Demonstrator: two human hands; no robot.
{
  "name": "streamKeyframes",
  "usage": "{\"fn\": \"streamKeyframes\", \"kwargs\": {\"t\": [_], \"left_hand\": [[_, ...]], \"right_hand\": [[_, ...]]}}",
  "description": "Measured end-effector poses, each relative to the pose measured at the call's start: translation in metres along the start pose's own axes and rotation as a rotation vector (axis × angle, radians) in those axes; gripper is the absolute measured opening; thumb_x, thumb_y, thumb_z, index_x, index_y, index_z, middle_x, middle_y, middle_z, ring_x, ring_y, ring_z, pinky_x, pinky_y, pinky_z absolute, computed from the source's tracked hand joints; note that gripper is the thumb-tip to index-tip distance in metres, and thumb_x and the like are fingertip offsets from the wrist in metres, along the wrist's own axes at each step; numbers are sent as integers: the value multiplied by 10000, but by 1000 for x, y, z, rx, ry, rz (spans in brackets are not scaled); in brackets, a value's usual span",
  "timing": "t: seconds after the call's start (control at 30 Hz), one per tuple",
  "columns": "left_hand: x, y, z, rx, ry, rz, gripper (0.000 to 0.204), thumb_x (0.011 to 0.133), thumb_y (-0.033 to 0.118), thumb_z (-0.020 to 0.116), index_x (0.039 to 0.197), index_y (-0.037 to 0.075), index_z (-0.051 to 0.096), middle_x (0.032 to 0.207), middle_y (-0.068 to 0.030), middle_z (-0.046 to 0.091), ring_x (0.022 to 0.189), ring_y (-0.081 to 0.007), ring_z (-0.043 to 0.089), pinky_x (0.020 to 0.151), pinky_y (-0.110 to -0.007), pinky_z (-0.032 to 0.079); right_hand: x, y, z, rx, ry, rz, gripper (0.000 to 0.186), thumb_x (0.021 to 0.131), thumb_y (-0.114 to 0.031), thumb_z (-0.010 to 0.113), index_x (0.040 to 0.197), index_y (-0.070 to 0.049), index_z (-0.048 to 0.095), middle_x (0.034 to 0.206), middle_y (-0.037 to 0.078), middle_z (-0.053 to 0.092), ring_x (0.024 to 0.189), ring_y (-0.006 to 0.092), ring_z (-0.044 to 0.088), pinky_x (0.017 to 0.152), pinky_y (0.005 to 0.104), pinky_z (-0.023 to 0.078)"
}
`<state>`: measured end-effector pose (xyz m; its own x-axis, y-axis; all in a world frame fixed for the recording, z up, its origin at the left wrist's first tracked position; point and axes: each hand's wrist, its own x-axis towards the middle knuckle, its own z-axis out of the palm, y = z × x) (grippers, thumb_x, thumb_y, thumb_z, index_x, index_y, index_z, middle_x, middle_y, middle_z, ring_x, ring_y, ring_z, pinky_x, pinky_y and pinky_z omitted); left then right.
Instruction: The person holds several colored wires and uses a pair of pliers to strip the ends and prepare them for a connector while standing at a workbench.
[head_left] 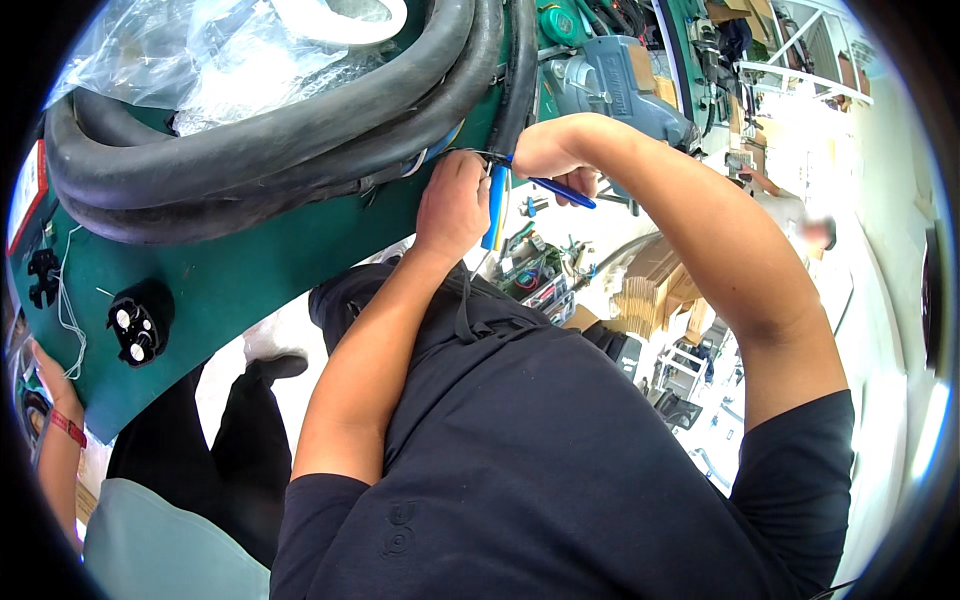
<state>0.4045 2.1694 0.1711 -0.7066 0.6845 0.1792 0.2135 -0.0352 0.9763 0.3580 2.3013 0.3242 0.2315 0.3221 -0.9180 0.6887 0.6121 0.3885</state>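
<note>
Past the table's near edge hang the insulated wires (494,215), blue with a yellowish one beside them, at the end of a thick black cable (515,85). My left hand (455,205) is closed around them, its fingertips partly hidden. My right hand (552,158) grips blue-handled pliers (565,193), whose handle sticks out below the fingers. The pliers' dark jaws lie between my two hands, at the wires; what exactly they bite on is too small to tell.
Heavy black cable coils (260,155) lie on the green table (270,285), with clear plastic wrap (200,60) behind. A black round connector (140,320) stands at left, near a co-worker's hand (58,385). A blue-grey vise (615,80) and flattened cardboard boxes (650,280) are to the right.
</note>
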Motion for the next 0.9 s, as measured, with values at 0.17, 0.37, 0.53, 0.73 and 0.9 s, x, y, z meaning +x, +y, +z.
{"fn": "streamKeyframes", "kwargs": {"t": [0.17, 0.37, 0.53, 0.73, 0.9], "left_hand": [[1, 1, -3, 7, 4, 10, 117, 796, -1, 587, 887, 0, 513, 955, -158, 576, 920, -375, 558, 804, -441, 450], [4, -1, -4, 33, -10, 5, 112, 811, 11, 567, 910, -16, 523, 957, -181, 570, 915, -391, 555, 805, -446, 447], [5, 2, -5, 46, -52, -29, 114, 825, 13, 559, 928, -21, 524, 974, -191, 569, 930, -390, 557, 822, -450, 449], [6, 4, -7, 57, -104, -46, 120, 816, 2, 557, 925, -24, 514, 961, -191, 564, 933, -390, 548, 827, -466, 446], [1, 0, -11, 93, -132, 18, 107, 802, -34, 554, 892, -31, 497, 986, -194, 575, 911, -382, 560, 804, -448, 455]], "right_hand": [[-3, 11, 10, 111, 111, -69, 392, 904, -230, 459, 1032, 135, 521, 855, 270, 625, 683, 334, 651, 601, 476, 578], [9, 30, 28, 250, 157, -178, 422, 901, -214, 419, 1161, 100, 527, 1010, 271, 646, 788, 311, 674, 671, 449, 567], [23, 47, 39, 389, 178, -266, 391, 887, -217, 467, 1105, 94, 558, 967, 231, 659, 739, 274, 664, 604, 396, 545], [36, 54, 56, 557, 240, -334, 279, 867, -225, 513, 954, 34, 565, 721, 76, 552, 558, 166, 534, 464, 331, 453], [53, 64, 66, 507, 326, -450, 245, 855, -219, 512, 862, 18, 572, 666, 82, 550, 525, 169, 529, 443, 340, 444]]}}
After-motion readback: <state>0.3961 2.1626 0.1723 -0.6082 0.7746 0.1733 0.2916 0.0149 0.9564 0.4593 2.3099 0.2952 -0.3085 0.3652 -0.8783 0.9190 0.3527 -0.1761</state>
